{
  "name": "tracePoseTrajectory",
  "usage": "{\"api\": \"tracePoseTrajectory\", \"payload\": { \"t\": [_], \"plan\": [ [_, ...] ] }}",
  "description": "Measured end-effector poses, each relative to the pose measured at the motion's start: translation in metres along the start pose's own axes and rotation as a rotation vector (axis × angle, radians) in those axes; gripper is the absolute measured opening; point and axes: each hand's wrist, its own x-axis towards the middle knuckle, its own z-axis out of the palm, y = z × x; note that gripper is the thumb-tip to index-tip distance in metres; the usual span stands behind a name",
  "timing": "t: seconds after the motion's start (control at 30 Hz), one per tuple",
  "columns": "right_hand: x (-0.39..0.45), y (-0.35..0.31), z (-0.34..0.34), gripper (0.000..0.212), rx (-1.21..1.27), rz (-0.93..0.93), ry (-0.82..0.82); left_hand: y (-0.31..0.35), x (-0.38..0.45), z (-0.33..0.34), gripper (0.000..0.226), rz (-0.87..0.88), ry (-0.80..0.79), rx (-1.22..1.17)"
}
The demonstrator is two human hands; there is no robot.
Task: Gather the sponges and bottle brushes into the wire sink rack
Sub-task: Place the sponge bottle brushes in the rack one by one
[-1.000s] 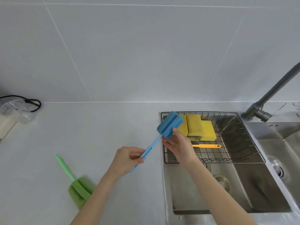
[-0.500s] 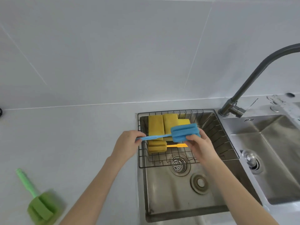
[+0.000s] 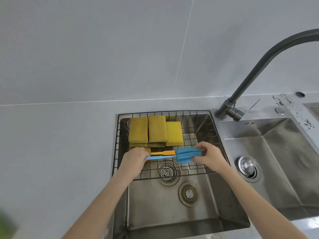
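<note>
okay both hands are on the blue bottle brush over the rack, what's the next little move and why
Probably lower the blue bottle brush and let go. The left hand holds its handle, the right hand its foam head, level inside the wire rack, beside the orange brush handle.

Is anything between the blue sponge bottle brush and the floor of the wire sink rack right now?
Yes. An orange-handled brush lies on the rack floor just behind the blue sponge bottle brush, close beside it. Mesh directly below looks bare. Yellow sponges sit farther back.

Soft, even, bright light with faint shadows, mild glare on the steel sink (image 3: 269, 145), wide-angle bending and blurred corners.
</note>
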Motion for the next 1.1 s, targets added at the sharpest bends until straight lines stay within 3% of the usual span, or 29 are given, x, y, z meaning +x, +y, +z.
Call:
{"api": "tracePoseTrajectory", "payload": {
  "t": [0.4, 0.73, 0.87, 0.97, 1.1],
  "plan": [
    [0.03, 0.006, 0.026, 0.035, -0.213, 0.006, -0.155, -0.008, 0.016, 0.025, 0.015, -0.109, -0.155, 0.266],
    [0.03, 0.0, 0.035, 0.035, -0.261, 0.042, -0.186, -0.013, 0.018, 0.033, 0.016, -0.102, -0.17, 0.24],
    [0.03, -0.007, 0.031, 0.051, -0.259, 0.099, -0.256, -0.014, 0.016, 0.032, 0.018, -0.101, -0.17, 0.22],
    [0.028, -0.026, 0.03, 0.067, -0.434, 0.04, -0.232, -0.014, 0.012, 0.03, 0.018, -0.101, -0.164, 0.193],
    [0.013, -0.077, 0.047, 0.044, -0.294, -0.133, -0.12, -0.015, 0.004, 0.029, 0.021, -0.095, -0.163, 0.105]
  ]
}}
